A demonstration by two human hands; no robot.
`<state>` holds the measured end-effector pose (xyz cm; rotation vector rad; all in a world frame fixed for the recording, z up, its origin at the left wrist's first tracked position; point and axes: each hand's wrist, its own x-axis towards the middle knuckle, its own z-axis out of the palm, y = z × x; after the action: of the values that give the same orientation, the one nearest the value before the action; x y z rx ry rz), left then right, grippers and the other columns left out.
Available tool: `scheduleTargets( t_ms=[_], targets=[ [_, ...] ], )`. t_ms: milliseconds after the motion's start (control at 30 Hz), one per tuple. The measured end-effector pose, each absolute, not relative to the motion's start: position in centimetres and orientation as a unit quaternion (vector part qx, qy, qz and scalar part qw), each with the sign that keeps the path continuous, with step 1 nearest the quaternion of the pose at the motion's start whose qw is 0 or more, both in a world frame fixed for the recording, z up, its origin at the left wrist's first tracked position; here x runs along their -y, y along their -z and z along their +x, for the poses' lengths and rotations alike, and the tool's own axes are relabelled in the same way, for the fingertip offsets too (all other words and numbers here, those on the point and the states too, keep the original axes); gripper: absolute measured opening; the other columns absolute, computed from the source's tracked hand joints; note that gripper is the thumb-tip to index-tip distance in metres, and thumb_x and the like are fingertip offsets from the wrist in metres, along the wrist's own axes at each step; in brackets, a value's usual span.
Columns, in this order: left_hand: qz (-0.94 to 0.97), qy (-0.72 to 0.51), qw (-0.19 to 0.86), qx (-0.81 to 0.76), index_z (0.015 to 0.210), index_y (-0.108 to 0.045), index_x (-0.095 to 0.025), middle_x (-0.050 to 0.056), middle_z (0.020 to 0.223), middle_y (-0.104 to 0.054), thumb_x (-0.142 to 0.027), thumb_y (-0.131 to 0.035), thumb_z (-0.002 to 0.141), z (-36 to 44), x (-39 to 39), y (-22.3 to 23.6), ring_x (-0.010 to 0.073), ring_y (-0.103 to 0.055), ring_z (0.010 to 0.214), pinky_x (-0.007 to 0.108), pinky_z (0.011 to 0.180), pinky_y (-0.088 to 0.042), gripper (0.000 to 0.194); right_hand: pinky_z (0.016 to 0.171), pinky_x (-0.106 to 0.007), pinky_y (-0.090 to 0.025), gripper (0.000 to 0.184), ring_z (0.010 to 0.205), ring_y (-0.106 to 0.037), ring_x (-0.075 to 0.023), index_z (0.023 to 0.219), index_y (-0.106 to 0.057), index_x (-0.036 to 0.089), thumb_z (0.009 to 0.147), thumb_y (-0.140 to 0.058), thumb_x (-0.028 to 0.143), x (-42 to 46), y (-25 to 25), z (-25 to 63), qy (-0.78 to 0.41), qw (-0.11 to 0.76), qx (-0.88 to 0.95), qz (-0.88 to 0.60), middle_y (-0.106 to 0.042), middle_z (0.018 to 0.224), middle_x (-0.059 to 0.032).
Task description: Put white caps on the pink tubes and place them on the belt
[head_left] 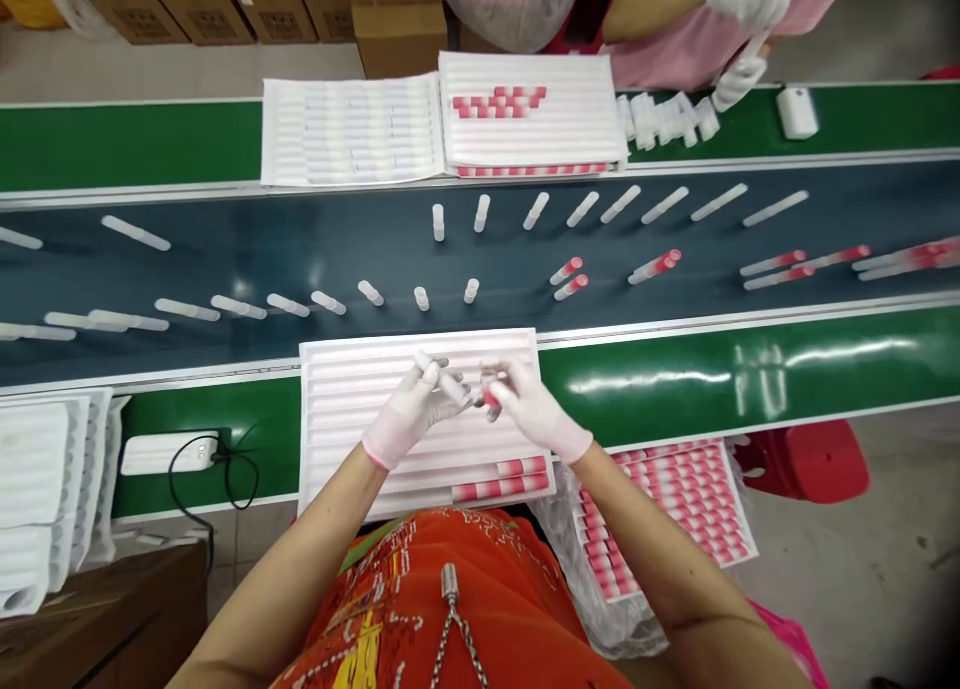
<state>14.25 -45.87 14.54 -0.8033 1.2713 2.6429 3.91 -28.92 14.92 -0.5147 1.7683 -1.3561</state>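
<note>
Both of my hands wear white gloves and meet above a ridged white tray point(352, 409). My left hand point(412, 409) is closed around a slim white plastic tube point(448, 381), which lies slanted across the fingers. Close beside the tube's lower end, my right hand point(529, 404) pinches a small red cap point(491, 396). Whether cap and tube touch, I cannot tell. Red-and-white tubes point(501, 487) lie in the tray's nearest grooves at the right.
White tubes point(187, 310) and red-capped tubes point(574, 287) stand on the dark belt point(337, 249). Filled trays point(352, 129) line the far side, where a gloved co-worker's hand point(739, 79) touches white pieces. A power bank point(169, 453) with a cable lies at left; a red stool point(817, 461) stands right.
</note>
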Motion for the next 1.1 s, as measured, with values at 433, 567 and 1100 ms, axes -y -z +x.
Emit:
scheduleTargets(
  t_ms=[433, 567, 1100],
  targets=[
    [-0.188, -0.493, 0.180, -0.830, 0.085, -0.061, -0.020, 0.001, 0.079, -0.065, -0.047, -0.056, 0.088, 13.5, 47.5, -19.1, 0.0212, -0.061, 0.075, 0.032, 0.072, -0.044, 0.028, 0.083, -0.031, -0.056, 0.041, 0.111, -0.066, -0.0199, 0.127, -0.064, 0.021, 0.087, -0.063, 0.020, 30.6, -19.4, -0.2, 0.569, 0.378, -0.649, -0.334, -0.069, 0.123, -0.0083],
    [-0.185, -0.484, 0.272, -0.811, 0.074, -0.064, -0.021, -0.001, 0.064, -0.059, -0.044, -0.055, 0.086, 11.8, 47.6, -20.7, 0.0186, -0.055, 0.061, 0.029, 0.060, -0.039, 0.028, 0.067, -0.027, -0.056, 0.041, 0.093, -0.070, -0.0185, 0.123, -0.067, 0.019, 0.082, -0.070, 0.021, 30.5, -18.7, 0.1, 0.588, 0.439, -0.613, -0.291, -0.072, 0.115, -0.0096],
    [-0.324, -0.435, 0.034, -0.839, 0.151, -0.035, -0.011, 0.024, 0.149, -0.043, -0.021, -0.077, 0.079, -4.1, 46.1, -9.2, 0.0358, -0.049, 0.137, 0.042, 0.110, -0.042, 0.084, 0.102, -0.041, -0.051, 0.039, 0.110, -0.066, -0.0259, 0.129, -0.063, 0.016, 0.093, -0.052, 0.022, 32.8, -9.5, -12.9, 0.323, 0.066, -0.932, -0.153, -0.069, 0.118, -0.0125]
  ],
)
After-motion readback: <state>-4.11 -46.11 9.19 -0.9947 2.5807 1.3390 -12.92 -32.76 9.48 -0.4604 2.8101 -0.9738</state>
